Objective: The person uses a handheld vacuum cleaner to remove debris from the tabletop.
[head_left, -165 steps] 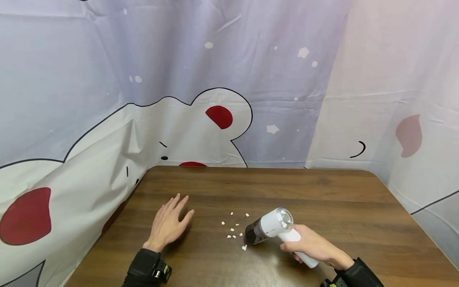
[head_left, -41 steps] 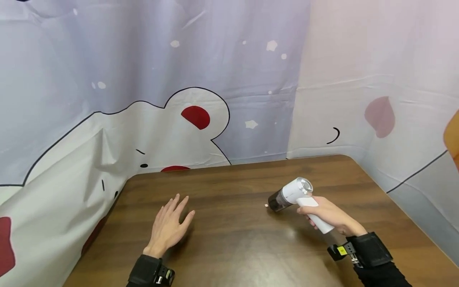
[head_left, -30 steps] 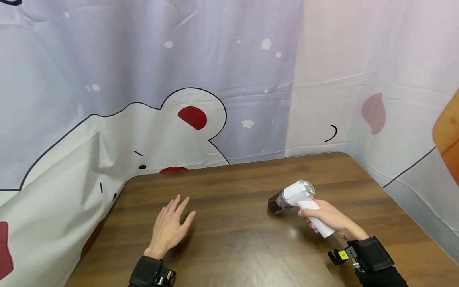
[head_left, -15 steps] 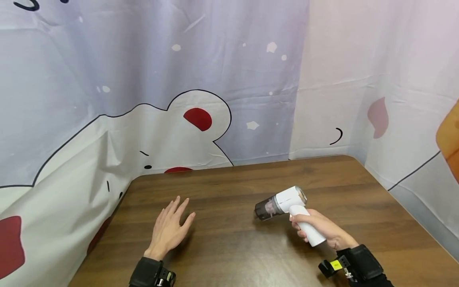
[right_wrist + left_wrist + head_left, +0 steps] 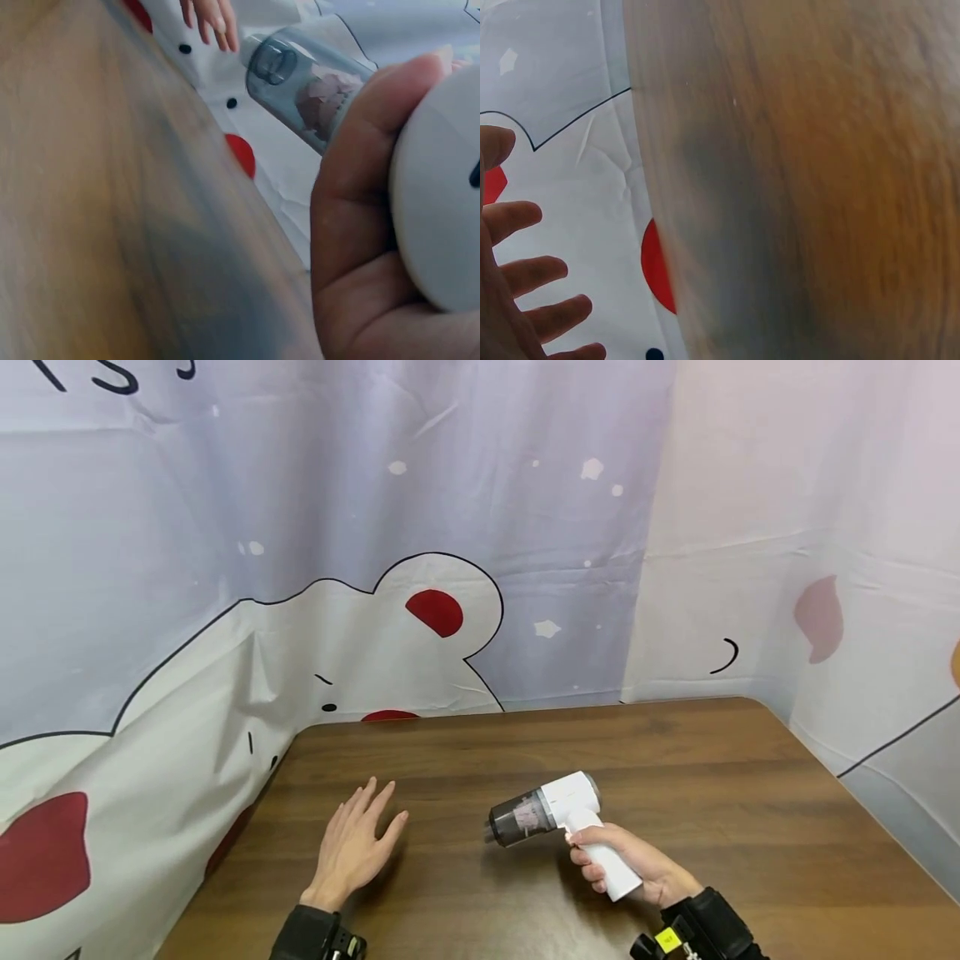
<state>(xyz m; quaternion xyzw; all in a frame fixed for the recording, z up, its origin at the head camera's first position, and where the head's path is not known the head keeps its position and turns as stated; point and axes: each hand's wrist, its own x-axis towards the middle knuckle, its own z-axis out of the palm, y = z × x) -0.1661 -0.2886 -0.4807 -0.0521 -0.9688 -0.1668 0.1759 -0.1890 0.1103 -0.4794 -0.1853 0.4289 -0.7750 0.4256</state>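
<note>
My right hand [image 5: 633, 864] grips the white handle of a handheld vacuum cleaner [image 5: 570, 799] over the right half of the table. Its dark see-through nozzle end points left, lifted a little above the wood. Pale scraps [image 5: 325, 101] show inside the clear chamber in the right wrist view, where the handle's round end [image 5: 442, 187] sits in my curled fingers. On the left, my left hand [image 5: 352, 847] is spread above or on the table with fingers straight and nothing in it; whether it touches the wood I cannot tell.
A brown wooden table [image 5: 450, 910] spans the front. Behind it and along both sides hangs a printed cloth [image 5: 420, 668] with cartoon bears, meeting the table's edges. Black bands with small cameras [image 5: 701, 927] sit on both wrists.
Several white scraps seen on the table earlier are gone from the wood. The vacuum went right and farther away, then came back left and nearer, tilting up off the table. The left hand stayed put.
</note>
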